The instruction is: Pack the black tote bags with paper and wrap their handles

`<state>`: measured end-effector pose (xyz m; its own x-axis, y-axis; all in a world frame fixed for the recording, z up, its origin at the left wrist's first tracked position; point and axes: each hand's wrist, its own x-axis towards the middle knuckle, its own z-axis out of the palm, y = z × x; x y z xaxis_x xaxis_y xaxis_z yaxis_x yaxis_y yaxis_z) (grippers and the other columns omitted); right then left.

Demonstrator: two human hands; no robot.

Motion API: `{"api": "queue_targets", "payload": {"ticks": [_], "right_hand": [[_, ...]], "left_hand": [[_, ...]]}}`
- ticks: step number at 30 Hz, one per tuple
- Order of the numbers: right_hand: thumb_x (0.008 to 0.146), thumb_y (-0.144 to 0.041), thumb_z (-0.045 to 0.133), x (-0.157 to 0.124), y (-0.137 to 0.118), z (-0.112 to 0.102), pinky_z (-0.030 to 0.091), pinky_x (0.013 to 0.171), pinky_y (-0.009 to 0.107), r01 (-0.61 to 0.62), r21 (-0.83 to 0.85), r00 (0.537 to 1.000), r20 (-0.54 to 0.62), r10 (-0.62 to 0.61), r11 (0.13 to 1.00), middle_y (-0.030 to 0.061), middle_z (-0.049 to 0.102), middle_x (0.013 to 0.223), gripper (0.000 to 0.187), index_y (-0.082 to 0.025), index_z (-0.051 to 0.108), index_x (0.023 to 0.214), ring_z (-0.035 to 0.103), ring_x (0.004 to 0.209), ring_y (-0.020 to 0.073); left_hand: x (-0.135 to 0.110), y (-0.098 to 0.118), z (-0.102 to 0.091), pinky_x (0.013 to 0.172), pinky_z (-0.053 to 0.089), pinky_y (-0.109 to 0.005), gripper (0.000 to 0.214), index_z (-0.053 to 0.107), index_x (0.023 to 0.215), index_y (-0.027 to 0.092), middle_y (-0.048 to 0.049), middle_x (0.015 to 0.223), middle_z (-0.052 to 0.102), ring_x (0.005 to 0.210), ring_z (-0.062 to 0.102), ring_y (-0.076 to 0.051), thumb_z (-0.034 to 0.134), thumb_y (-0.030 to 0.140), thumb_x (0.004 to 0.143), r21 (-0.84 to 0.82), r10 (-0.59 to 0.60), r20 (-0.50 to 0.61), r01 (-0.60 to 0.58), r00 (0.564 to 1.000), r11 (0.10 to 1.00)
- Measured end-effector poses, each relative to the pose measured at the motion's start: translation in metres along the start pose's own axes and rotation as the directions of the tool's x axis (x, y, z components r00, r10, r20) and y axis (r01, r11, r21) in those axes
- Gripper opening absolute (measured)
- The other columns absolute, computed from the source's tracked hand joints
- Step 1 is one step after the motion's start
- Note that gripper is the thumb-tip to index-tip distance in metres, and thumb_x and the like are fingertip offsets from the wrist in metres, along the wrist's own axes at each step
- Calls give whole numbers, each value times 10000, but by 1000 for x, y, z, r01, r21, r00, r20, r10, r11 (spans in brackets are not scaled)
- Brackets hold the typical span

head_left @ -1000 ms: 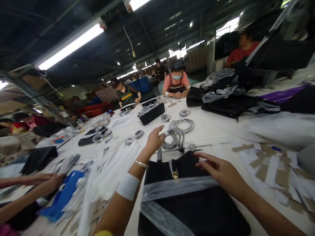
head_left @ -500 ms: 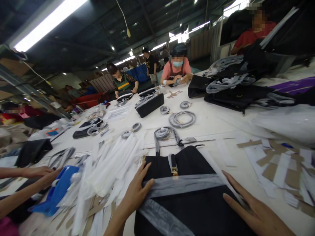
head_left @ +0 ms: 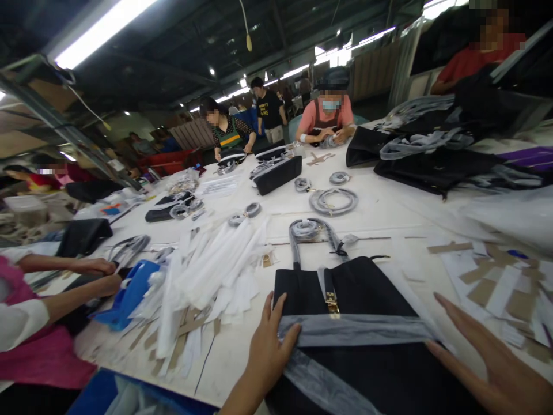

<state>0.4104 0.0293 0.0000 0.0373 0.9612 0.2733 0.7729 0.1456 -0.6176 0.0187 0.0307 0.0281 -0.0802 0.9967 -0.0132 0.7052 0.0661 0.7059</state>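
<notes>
A black handbag (head_left: pixel 367 294) with a gold clasp lies flat on the white table in front of me, its wrapped handle (head_left: pixel 311 231) stretched away from me. A translucent plastic band (head_left: pixel 358 329) crosses the bag. My left hand (head_left: pixel 270 346) rests flat on the bag's left edge, fingers spread, thumb at the band's end. My right hand (head_left: pixel 492 360) lies flat and open at the bag's right side, fingers pointing up-left toward the band.
A heap of white paper strips (head_left: pixel 216 271) lies left of the bag; cardboard and paper pieces (head_left: pixel 496 282) lie right. Coiled wrapped straps (head_left: pixel 332 200) and other black bags (head_left: pixel 432 167) sit farther back. A person's arms (head_left: pixel 78 282) work at the left; several people sit around the table.
My left hand drew back from the wrapped handle to the bag's left edge. My right hand slid from the bag's top to its right side. The view shifted rightward.
</notes>
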Motion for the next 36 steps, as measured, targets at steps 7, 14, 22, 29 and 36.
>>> {"api": "queue_targets", "payload": {"ticks": [7, 14, 22, 29, 36], "right_hand": [[901, -499, 562, 71, -180, 7, 426, 1116, 433, 352, 336, 901, 130, -413, 874, 3, 580, 1400, 481, -354, 575, 1360, 547, 1276, 299], [924, -406, 559, 93, -205, 110, 534, 973, 386, -2, 704, 851, 375, -369, 710, 74, 704, 1214, 404, -224, 645, 1275, 670, 1082, 242], [867, -534, 602, 83, -169, 143, 552, 683, 331, -277, 750, 876, 453, -162, 601, 100, 738, 1061, 532, -180, 626, 1263, 683, 765, 196], [891, -534, 593, 80, -169, 142, 519, 660, 322, -274, 785, 866, 453, -212, 556, 79, 737, 1031, 503, -212, 621, 1276, 673, 722, 185], [891, -534, 589, 77, -169, 140, 509, 637, 320, -277, 815, 865, 442, -236, 509, 78, 737, 1013, 502, -202, 621, 1266, 665, 696, 182]], "left_hand": [[-13, 20, 16, 1151, 349, -495, 653, 458, 1466, 282, -126, 1616, 263, 1433, 359, -356, 608, 498, 868, -60, 12, -20, -13, 1000, 998], [9, -2, -8, 1082, 446, -437, 535, 449, 1460, 221, -123, 1353, 623, 1264, 576, -256, 448, 454, 978, -209, 4, -102, -26, 995, 978], [136, -34, -34, 974, 490, -400, 211, 690, 1091, 177, -80, 1122, 701, 1020, 651, -206, 567, 219, 925, 141, 43, -174, -18, 984, 990], [179, -34, -30, 955, 506, -470, 240, 643, 1090, 159, -82, 1180, 641, 1084, 613, -229, 610, 341, 937, 287, -12, -13, 16, 1000, 958], [179, -30, -52, 859, 546, -420, 286, 633, 1081, 146, -65, 1060, 669, 931, 653, -195, 589, 395, 946, 59, -62, 53, 59, 997, 996]]}}
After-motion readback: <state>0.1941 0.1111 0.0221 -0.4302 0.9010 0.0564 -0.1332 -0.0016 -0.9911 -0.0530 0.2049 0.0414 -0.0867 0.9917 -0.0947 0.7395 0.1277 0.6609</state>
